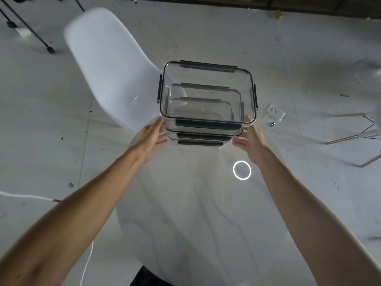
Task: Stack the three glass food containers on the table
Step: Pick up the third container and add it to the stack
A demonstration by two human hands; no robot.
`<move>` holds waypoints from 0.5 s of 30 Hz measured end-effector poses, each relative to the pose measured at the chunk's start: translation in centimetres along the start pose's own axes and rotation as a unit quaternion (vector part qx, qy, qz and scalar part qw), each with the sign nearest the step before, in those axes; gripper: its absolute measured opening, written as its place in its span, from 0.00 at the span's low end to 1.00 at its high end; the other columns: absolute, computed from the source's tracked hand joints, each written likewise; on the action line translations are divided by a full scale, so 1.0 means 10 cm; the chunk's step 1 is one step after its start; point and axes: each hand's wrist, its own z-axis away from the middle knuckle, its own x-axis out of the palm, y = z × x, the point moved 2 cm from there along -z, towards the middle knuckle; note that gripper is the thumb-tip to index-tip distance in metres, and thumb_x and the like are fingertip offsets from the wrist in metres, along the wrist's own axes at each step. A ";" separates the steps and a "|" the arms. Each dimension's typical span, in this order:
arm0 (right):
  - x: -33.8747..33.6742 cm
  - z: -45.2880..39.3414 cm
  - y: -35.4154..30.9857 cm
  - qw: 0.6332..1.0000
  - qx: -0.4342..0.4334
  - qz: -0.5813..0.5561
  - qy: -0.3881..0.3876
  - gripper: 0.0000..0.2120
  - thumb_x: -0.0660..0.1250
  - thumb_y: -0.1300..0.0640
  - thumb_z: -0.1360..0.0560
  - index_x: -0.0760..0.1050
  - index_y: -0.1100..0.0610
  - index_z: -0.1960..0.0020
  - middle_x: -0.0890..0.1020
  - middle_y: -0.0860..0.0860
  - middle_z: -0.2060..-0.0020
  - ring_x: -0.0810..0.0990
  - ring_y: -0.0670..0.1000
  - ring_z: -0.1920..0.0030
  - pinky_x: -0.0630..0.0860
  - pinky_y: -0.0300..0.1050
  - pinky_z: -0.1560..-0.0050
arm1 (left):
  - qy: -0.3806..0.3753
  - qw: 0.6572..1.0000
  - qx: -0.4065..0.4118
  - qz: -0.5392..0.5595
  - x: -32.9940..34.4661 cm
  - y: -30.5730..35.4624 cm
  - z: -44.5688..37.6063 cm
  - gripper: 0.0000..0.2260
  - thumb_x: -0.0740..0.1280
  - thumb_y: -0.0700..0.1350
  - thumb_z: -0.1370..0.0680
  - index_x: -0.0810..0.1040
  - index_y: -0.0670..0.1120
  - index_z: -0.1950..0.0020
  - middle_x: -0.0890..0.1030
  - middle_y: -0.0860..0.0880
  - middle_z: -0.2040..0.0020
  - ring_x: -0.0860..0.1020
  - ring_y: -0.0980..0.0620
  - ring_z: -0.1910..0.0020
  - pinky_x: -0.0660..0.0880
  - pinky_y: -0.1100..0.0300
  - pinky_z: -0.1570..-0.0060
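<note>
In the head view, we see all three glass containers (207, 100) already one upon another, standing at the far edge of the round marble table (202, 213), in the upper middle of the frame. The largest, with its black latches, sits on top; the two below show only as lid edges and dark clips under it.

Our left hand (151, 136) lies flat against the stack's lower left corner, fingers spread and touching the glass. Our right hand (250, 141) does the same at the lower right corner. Neither hand is closed round anything; both are wide, pressing or steadying from the sides.

We judge the stacking itself done and the step in hand to be squaring up or steadying the pile. The next move calls for a gentle release without nudging the stack, since it stands close to the table's far rim, beside the white chair (107, 65).

We can read no brand, label or writing on the containers or elsewhere.
</note>
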 end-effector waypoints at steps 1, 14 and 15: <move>-0.02 -0.03 0.01 1.000 -0.004 0.002 0.003 0.21 0.67 0.35 0.28 0.81 0.54 0.56 0.82 0.56 0.53 0.80 0.58 0.53 0.82 0.53 0.41 | 0.001 1.000 0.002 0.000 0.01 0.00 0.00 0.12 0.62 0.56 0.16 0.78 0.49 0.51 0.79 0.50 0.56 0.80 0.46 0.47 0.75 0.53 0.42; -0.05 -0.03 0.08 1.000 -0.018 -0.006 0.016 0.25 0.68 0.34 0.28 0.83 0.57 0.51 0.83 0.58 0.51 0.83 0.59 0.52 0.85 0.59 0.41 | 0.015 1.000 0.017 -0.004 0.02 -0.02 0.10 0.29 0.62 0.59 0.17 0.71 0.38 0.25 0.76 0.40 0.28 0.78 0.38 0.32 0.73 0.45 0.29; -0.05 -0.02 0.09 1.000 -0.018 -0.006 0.018 0.23 0.68 0.35 0.28 0.83 0.56 0.52 0.84 0.57 0.52 0.82 0.59 0.52 0.85 0.59 0.41 | 0.014 1.000 0.015 -0.006 0.02 -0.02 0.11 0.29 0.62 0.59 0.17 0.71 0.38 0.25 0.76 0.40 0.27 0.78 0.39 0.32 0.73 0.45 0.30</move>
